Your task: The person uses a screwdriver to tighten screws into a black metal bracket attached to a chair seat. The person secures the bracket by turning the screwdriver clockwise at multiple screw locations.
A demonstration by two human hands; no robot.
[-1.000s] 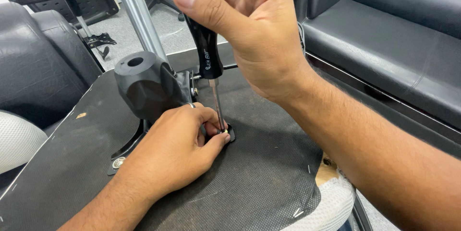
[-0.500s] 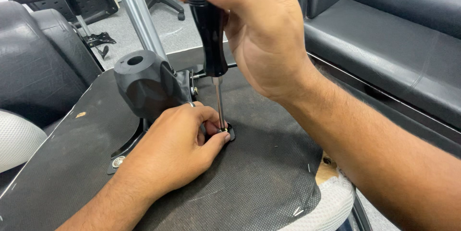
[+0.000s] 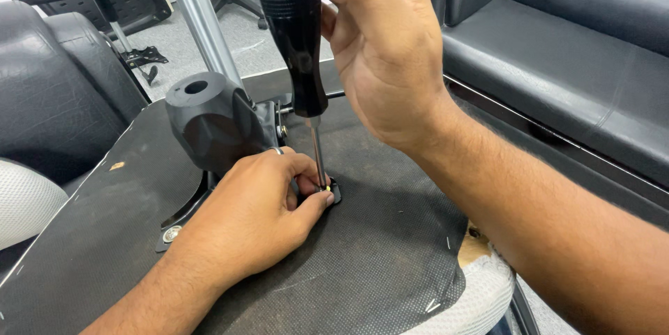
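Nearest the camera: underside of an upturned chair seat [image 3: 362,265], covered in black mesh fabric stapled at the edge, pale padding showing at the lower right corner.

On the seat underside: left hand [image 3: 254,220], fingers curled and closed around the base of the screwdriver shaft, thumb and fingertips pinching a small black bracket [image 3: 333,192] against the fabric. Whether a screw sits under the tip cannot be told; the fingers hide it.

Just behind the left hand: black chair mechanism [image 3: 212,122] with a round socket on top, its metal plate lying flat on the seat.

Above: screwdriver [image 3: 296,42], black ribbed handle, steel shaft upright, tip down at the bracket. Right hand [image 3: 380,56] wrapped shut on the handle from above.

Risk, as judged: the tip could slip out sideways if pressure is off-axis, striking the left fingertips that touch the shaft or tearing the mesh.

Further off: silver gas-lift column [image 3: 198,14], leaning; black chair back [image 3: 49,112] at left; black sofa [image 3: 557,63] at right; grey carpet floor [image 3: 258,35].
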